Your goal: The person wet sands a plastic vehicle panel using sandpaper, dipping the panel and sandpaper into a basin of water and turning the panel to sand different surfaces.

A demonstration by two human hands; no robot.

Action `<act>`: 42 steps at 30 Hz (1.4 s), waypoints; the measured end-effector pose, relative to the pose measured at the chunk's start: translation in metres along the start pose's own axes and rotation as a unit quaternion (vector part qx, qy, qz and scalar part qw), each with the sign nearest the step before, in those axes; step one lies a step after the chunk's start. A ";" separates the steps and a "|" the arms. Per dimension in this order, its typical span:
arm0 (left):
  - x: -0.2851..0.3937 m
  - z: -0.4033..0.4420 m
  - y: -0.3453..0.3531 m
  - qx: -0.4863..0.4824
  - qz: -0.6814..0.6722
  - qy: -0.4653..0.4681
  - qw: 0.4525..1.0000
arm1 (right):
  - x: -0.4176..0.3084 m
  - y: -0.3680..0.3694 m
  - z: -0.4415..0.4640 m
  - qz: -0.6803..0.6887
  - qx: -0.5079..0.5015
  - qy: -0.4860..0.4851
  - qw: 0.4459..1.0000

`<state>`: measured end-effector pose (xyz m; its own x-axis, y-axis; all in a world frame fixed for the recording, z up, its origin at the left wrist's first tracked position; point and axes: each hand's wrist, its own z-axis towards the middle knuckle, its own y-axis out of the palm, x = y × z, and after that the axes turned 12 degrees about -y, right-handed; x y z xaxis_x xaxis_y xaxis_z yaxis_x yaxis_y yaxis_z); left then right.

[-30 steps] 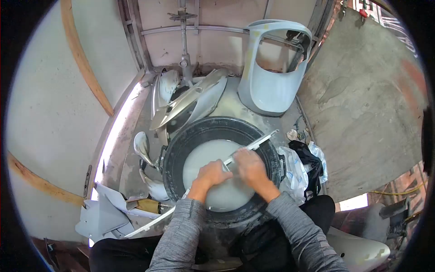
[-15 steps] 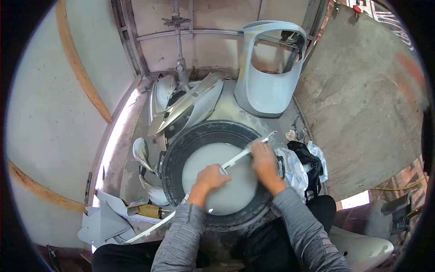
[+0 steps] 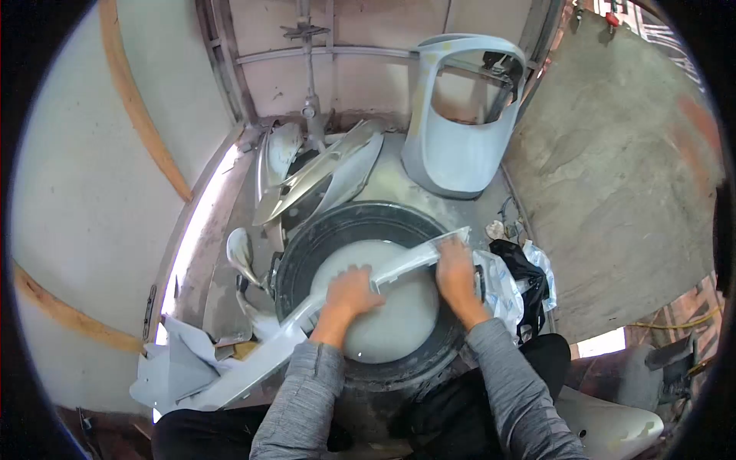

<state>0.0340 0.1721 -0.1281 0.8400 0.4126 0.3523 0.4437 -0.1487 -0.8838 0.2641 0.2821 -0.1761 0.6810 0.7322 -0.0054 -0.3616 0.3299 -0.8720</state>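
A long pale panel (image 3: 264,354) lies slantwise over a black tub (image 3: 285,285) of cloudy liquid (image 3: 399,322). Its far end reaches the tub's right rim, and its wider near end extends to the lower left beside my forearm. My left hand (image 3: 351,295) grips the panel's middle above the liquid, fingers wrapped round its edge. Near the far end, my right hand (image 3: 456,272) is closed on the panel, with its fingertips partly blurred. Both hands are above the liquid.
Behind the tub stands a light blue shell (image 3: 460,157). Several silvery curved parts (image 3: 322,169) lean at the back left. Plastic bags (image 3: 502,287) lie at the tub's right. Grey pieces (image 3: 180,364) rest at the lower left, and a large board (image 3: 613,176) is on the right.
The panel has turned from its narrow edge to show its broad face. My right hand has moved outward along it, towards the tub's right rim; my left hand still grips the middle.
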 end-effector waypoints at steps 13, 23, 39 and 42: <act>-0.041 0.017 0.019 0.208 0.098 -0.068 0.971 | -0.043 0.137 -0.079 0.537 -0.091 0.630 0.553; -0.048 0.019 0.024 0.196 0.080 -0.071 0.975 | -0.031 0.065 0.014 0.803 -0.043 0.444 0.396; -0.133 -0.007 -0.018 0.001 -0.091 -0.005 0.996 | -0.048 0.095 -0.054 0.447 -0.178 0.444 0.756; -0.128 -0.011 -0.020 0.008 -0.078 0.014 0.997 | -0.057 0.103 -0.062 0.364 -0.181 0.433 0.805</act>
<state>-0.0794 0.1122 -0.1518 0.7695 0.4042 0.4945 0.5649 -0.0695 -0.8222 0.2278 0.2371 -0.2959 0.6173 -0.0876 -0.7818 -0.7630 -0.3087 -0.5679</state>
